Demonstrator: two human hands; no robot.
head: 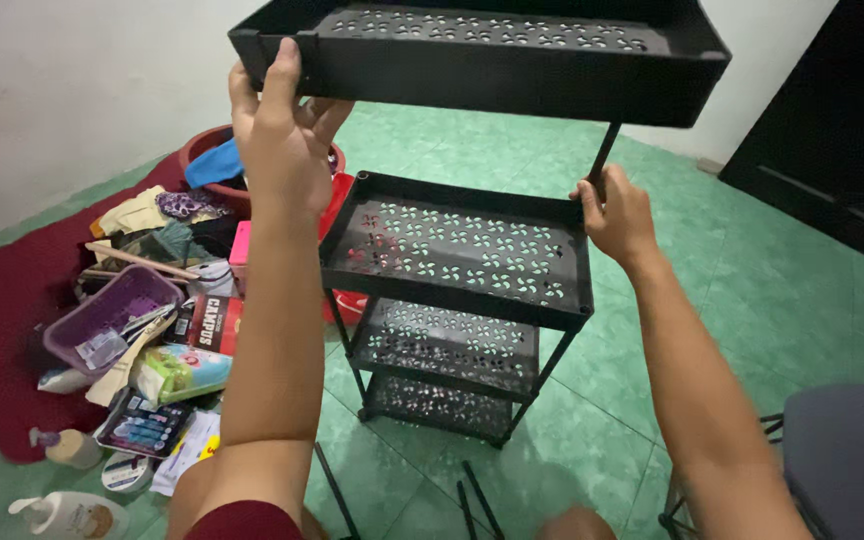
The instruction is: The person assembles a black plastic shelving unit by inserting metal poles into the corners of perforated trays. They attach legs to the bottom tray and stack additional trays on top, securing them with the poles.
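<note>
top tray (492, 60) gripped by left hand (282, 140) (right hand (617, 215) on pole (604, 150))

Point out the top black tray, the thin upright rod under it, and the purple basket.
Top black tray (512, 85), head view: on its front wall.
Upright rod (607, 150), head view: on the bare shaft above the right hand (620, 215).
Purple basket (77, 335), head view: on its near rim.

Left hand (282, 130) gripped near-left corner of raised black tray (512, 75); right hand (617, 215) pinched thin black rod (604, 150) above shelf rack (462, 300).
</note>
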